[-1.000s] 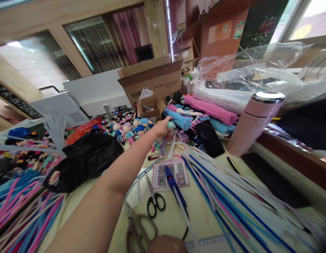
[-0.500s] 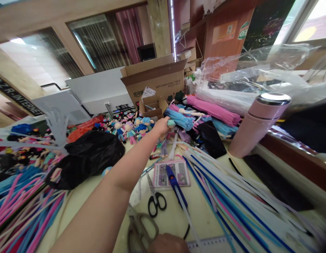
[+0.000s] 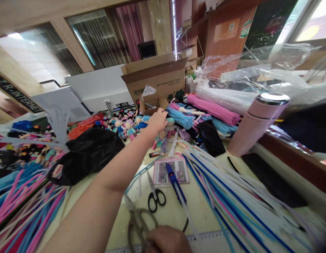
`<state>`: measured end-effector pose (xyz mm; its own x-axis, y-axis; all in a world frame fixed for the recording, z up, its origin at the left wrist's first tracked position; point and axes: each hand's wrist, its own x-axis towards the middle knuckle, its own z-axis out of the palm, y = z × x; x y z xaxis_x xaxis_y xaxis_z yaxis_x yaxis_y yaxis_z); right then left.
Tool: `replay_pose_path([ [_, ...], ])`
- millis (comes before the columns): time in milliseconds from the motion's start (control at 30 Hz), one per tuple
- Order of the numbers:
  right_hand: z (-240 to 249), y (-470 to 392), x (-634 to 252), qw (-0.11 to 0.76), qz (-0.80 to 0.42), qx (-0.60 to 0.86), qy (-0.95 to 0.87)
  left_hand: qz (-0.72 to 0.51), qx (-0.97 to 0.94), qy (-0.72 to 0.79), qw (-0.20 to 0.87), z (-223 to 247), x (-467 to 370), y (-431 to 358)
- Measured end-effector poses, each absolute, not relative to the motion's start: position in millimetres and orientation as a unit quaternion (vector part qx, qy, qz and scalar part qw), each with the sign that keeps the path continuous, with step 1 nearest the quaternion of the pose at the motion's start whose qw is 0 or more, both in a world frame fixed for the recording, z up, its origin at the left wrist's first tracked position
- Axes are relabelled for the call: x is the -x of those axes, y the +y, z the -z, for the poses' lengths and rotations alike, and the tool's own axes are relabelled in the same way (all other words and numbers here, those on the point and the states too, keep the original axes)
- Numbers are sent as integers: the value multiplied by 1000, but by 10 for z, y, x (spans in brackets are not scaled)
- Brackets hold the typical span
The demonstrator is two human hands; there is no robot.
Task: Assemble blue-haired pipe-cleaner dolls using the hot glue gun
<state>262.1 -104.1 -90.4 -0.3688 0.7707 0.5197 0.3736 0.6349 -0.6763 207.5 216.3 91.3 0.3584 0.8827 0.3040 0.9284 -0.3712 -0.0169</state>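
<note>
My left hand (image 3: 158,120) reaches far forward over the table, fingers partly stretched out beside a doll with mint-green hair (image 3: 170,121). Its fingertips are small in view, and nothing shows held in them. Below it sits a doll in lilac (image 3: 163,146). My right hand (image 3: 168,240) is curled at the bottom edge, its fingers mostly hidden; what it holds, if anything, I cannot make out. Close to it lie large scissors with greyish handles (image 3: 138,221), black-handled scissors (image 3: 157,200) and a ruler (image 3: 209,239). A blue glue gun (image 3: 174,181) rests on a pink-edged card (image 3: 159,172).
Many small dolls (image 3: 129,127) crowd the back, before a cardboard box (image 3: 157,75). A black plastic bag (image 3: 93,153) lies left. Pipe cleaners (image 3: 226,191) spread across the right, near a pink bottle (image 3: 257,124) and a black phone (image 3: 210,137). More pipe cleaners (image 3: 28,214) lie front left.
My left hand has moved slightly left and up, away from the mint-haired doll it was gripping; that doll now stands beside it. My right hand has risen slightly into view.
</note>
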Motion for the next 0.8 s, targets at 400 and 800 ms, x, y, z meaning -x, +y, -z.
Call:
replay_pose_path([
  [400, 398, -1020, -2845, 359, -336, 452, -744, 300, 687, -628, -209, -871, -603, 557],
  [800, 167, -1389, -2370, 386, -323, 450, -738, 402, 544, -664, -319, -83, 674, -1043],
])
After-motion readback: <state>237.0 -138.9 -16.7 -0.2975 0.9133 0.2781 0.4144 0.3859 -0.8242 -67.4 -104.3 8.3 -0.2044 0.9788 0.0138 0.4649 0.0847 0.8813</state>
